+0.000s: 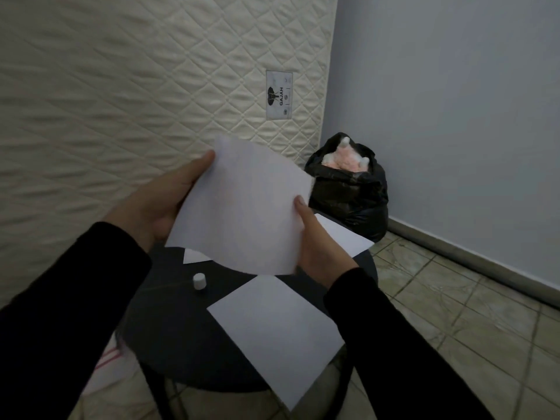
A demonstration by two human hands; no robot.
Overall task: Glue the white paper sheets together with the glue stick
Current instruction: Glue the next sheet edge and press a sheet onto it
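Nearest me, a white sheet [274, 334] lies flat on the dark round table [169, 328], one corner hanging off the near edge; prob. parked there as the base to glue onto. Just beyond it, a small white capped glue stick [199, 280] stands upright on the table, untouched, w/ room around it so it's easy to grab.

Above that, both hands hold a lifted sheet [242, 207] in the air. Left hand [157, 204] supports its left edge from behind, thumb along the edge; its fingers are hidden by the paper, so can't tell how they lie. Right hand [318, 241] pinches the right edge, thumb on top. The sheet bows between them, I'd say to turn or check it before gluing.

Under it, more paper [339, 234] lies at the far rim. Further back: black bag [348, 195], quilted mattress [121, 86], blue wall.
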